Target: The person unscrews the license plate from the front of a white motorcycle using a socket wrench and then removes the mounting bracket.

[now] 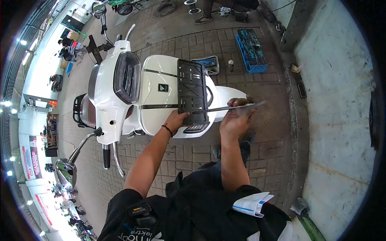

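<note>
A white scooter [155,86] stands in front of me, with a black slotted metal plate [193,86] lying against its front body. My left hand [175,121] is closed at the plate's near lower corner, its fingertips pinching the edge beside the tip of a long thin metal tool. That tool's shaft [217,109] runs from the plate to the right. My right hand [235,120] grips it near its far end, which is smeared by motion, so its exact kind is unclear. Past the plate, the white front fender [227,94] sticks out behind my right hand.
Beyond the scooter sit a blue crate [251,52], a spray can [230,66] and a small tray [209,64] of items on the paving. A phone-like black object [301,90] lies by the wall on the right. Mirrors [66,173] jut out at the left. Another person's foot [204,19] shows far off.
</note>
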The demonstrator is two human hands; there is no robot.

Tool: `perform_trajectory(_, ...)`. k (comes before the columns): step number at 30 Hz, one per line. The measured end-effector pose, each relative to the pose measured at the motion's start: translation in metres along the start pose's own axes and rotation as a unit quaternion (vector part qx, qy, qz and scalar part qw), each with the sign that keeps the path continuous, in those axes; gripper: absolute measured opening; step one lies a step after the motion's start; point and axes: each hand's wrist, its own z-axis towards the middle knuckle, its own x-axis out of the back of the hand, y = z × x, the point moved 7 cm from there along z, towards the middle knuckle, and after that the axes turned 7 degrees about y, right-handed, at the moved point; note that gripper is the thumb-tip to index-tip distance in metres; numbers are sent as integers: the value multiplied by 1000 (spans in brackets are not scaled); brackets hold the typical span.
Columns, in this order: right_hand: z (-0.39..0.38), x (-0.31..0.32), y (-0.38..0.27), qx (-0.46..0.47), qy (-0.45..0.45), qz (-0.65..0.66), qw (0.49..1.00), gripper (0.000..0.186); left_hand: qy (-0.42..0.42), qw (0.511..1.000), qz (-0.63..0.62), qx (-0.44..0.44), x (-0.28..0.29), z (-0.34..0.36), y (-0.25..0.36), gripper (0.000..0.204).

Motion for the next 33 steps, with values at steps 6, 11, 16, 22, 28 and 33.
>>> perform_trajectory(6,-13,-10,-1,47,108,-37,992,27,6,1000,4,-19,3,4,-5,34)
perform_trajectory(11,13,8,13,-23,35,33,999,21,13,1000,-7,-5,0,3,-2,33)
perform_trajectory(16,11,3,11,-26,-12,-5,1000,24,29,1000,-1,3,1,-2,1,33)
perform_trajectory(22,0,-4,-8,54,58,-145,986,43,26,1000,-14,5,-3,-8,5,33)
perform_trajectory(28,12,-18,-21,-171,127,-53,976,47,35,999,-16,9,1,-5,-1,35)
perform_trajectory(33,54,11,-36,-276,-7,-237,931,29,31,999,25,-16,7,5,-4,34)
